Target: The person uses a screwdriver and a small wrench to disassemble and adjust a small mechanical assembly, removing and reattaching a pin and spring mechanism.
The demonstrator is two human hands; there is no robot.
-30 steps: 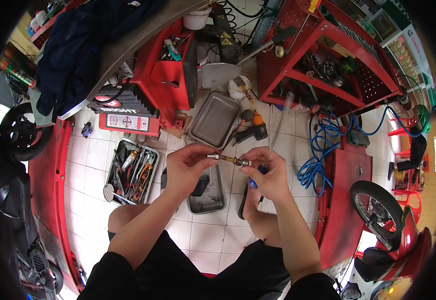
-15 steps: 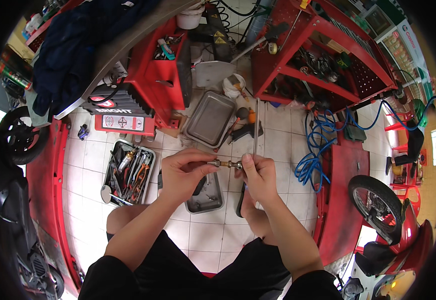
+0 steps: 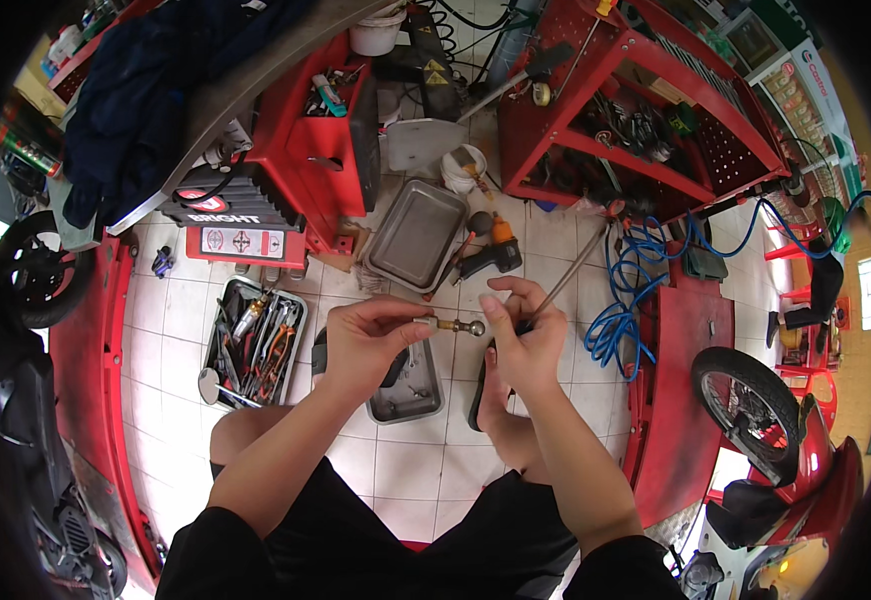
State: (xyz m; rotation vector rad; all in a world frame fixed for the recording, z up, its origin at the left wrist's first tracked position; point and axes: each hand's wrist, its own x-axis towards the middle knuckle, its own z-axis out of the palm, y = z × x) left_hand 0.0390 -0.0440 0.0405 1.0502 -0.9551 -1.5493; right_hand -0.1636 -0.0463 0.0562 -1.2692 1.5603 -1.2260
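My left hand point(image 3: 358, 345) pinches a small metal fitting point(image 3: 456, 325) between thumb and fingers. The fitting has a brass-coloured middle and a shiny ball-shaped end pointing right. Just right of that ball, apart from it, my right hand point(image 3: 530, 348) is closed around a long thin metal rod point(image 3: 574, 272). This rod slants up and away to the right, and its near end is mostly hidden in the palm. Below the hands, on the floor, a grey metal tray point(image 3: 409, 414) holds a few small metal parts.
A tray of hand tools point(image 3: 256, 340) lies left on the tiled floor. Ahead are a large metal tray point(image 3: 416, 235), an orange-and-black power tool point(image 3: 496, 248) and a white tub point(image 3: 464, 168). Blue coiled hose point(image 3: 621, 300) and a red shelf unit point(image 3: 646, 120) stand right.
My right hand has drawn back to the right from the fitting, uncovering its ball end. The rod has swung from upright to a rightward slant. My left hand has barely moved.
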